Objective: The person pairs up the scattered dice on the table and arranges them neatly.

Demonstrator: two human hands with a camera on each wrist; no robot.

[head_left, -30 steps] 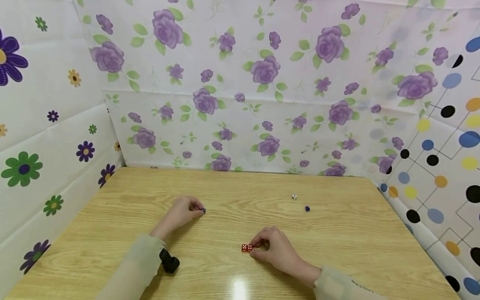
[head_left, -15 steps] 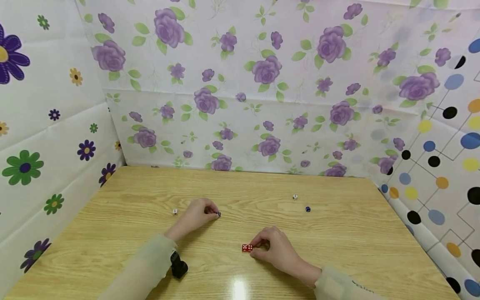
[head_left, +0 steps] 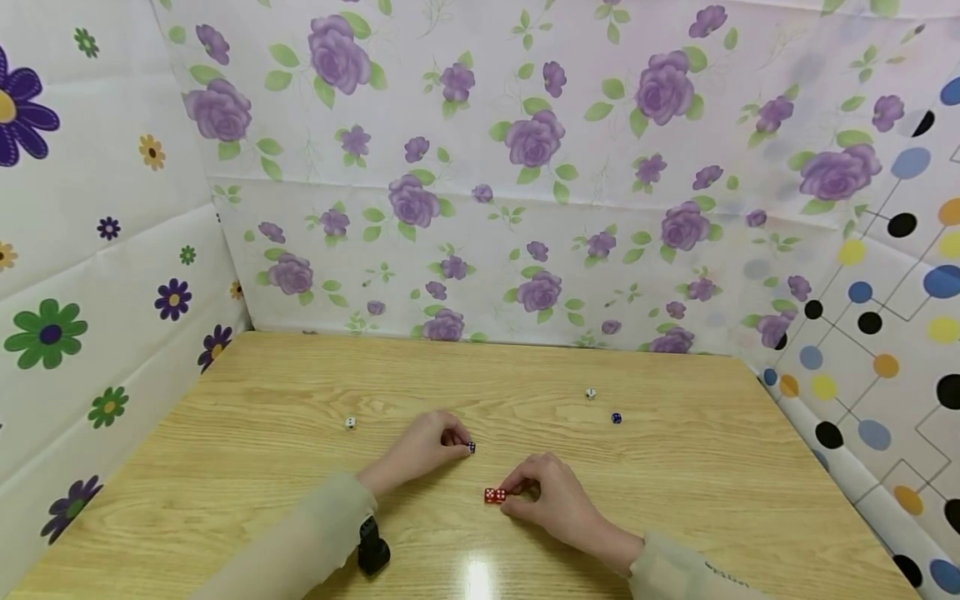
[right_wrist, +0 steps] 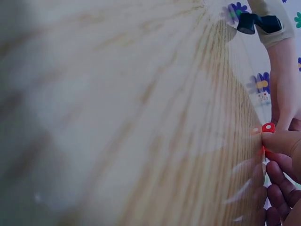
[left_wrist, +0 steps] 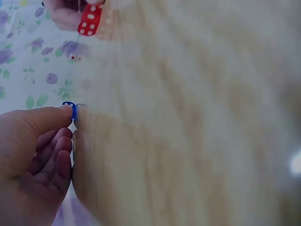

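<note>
My left hand pinches a blue die between thumb and fingertips, close over the table; in the left wrist view this blue die shows at the thumb tip. To its right and nearer to me, my right hand holds the right one of two red dice that stand side by side on the table. In the left wrist view the red dice look like one block with white dots. The right wrist view shows a bit of red die past my right thumb.
A white die lies at the left beyond my left forearm. Another white die and a second blue die lie at the back right of the wooden table. Patterned cloth walls border the table's back and sides.
My left hand has carried the blue die to the right and toward me, nearing the red dice. The left white die has come into view behind it. My right hand has stayed put.
</note>
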